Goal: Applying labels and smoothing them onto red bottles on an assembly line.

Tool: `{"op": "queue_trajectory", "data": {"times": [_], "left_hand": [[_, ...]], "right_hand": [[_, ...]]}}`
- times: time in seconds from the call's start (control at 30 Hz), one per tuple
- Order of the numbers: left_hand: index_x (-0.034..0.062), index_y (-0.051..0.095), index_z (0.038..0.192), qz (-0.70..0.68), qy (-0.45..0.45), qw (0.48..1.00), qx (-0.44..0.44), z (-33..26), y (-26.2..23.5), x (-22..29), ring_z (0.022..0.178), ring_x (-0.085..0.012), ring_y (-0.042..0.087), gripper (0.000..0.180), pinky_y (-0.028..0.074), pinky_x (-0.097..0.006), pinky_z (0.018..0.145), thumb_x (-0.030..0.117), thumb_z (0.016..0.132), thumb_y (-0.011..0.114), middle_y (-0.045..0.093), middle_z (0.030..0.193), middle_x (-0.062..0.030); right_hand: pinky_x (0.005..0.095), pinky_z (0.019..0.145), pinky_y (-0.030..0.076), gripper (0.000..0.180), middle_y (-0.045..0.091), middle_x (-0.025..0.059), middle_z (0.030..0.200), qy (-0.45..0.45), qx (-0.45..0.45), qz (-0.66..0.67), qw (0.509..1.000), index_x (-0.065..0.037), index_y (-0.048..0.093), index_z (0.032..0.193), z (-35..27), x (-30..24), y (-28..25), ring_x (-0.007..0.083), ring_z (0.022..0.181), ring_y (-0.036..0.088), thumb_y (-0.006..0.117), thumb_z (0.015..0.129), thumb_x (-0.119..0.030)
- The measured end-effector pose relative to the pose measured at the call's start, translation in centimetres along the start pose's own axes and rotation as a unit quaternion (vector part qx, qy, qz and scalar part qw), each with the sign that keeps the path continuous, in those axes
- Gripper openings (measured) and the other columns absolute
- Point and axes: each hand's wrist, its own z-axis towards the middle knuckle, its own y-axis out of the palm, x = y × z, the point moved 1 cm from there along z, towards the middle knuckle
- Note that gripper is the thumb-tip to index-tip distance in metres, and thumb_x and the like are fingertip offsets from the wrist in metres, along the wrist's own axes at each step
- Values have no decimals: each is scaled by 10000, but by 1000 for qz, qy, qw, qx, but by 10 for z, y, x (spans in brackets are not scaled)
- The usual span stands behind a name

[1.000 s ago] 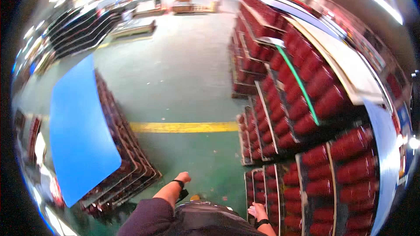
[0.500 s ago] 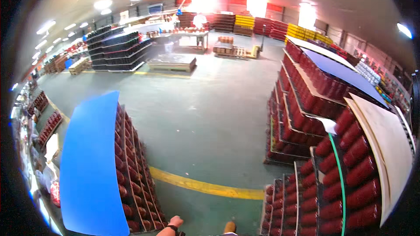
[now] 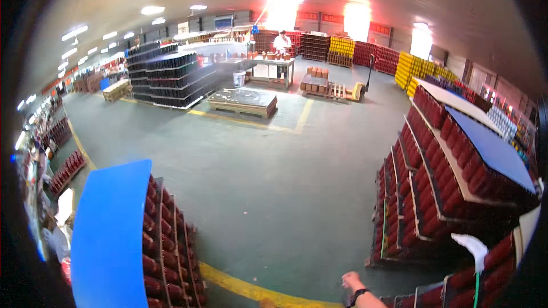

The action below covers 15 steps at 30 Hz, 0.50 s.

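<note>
My right hand [image 3: 352, 280], with a dark band on its wrist, reaches in from the lower edge, right of the middle. Its fingers look curled, and nothing shows in them. It is over the green floor, apart from everything, nearest to a tiered stack of dark red bottles or jars [image 3: 422, 194] on the right. My left hand is out of view. To the left stands another stack of dark red containers [image 3: 165, 245], topped by a large blue sheet [image 3: 114, 234]. A blurred brown shape at the bottom edge may be a shoe tip.
A yellow floor line [image 3: 251, 290] curves between the stacks. Farther off are a low pallet of flat boards [image 3: 242, 100], a black stack [image 3: 171, 77], a pallet jack [image 3: 368, 77] beside boxes, and a person in white [image 3: 282, 44] behind a table [image 3: 274, 68].
The view has moved forward, and the near stacks have slid toward the lower edge. My left hand has gone out of view; my right hand has come in at lower right.
</note>
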Motion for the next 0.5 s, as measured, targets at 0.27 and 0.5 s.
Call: {"op": "queue_trajectory", "data": {"times": [0.27,0.5], "left_hand": [[26,656,863,282,238,929,29,348,-204,140,931,-406,581,262,476,-478,785,243,809,520,624,951,-218],[53,627,730,-205,-103,950,210,454,-336,277,806,-350,645,247,506,-425,758,282,760,540,673,771,-147]], "right_hand": [[477,617,544,220,653,136,857,285,92,-32,954,-5,622,934,69,-47,-13,291,758,670,616,836,-202],[406,519,497,209,625,98,669,257,-71,-204,942,-4,640,777,244,-166,33,237,573,612,710,757,-200]]}}
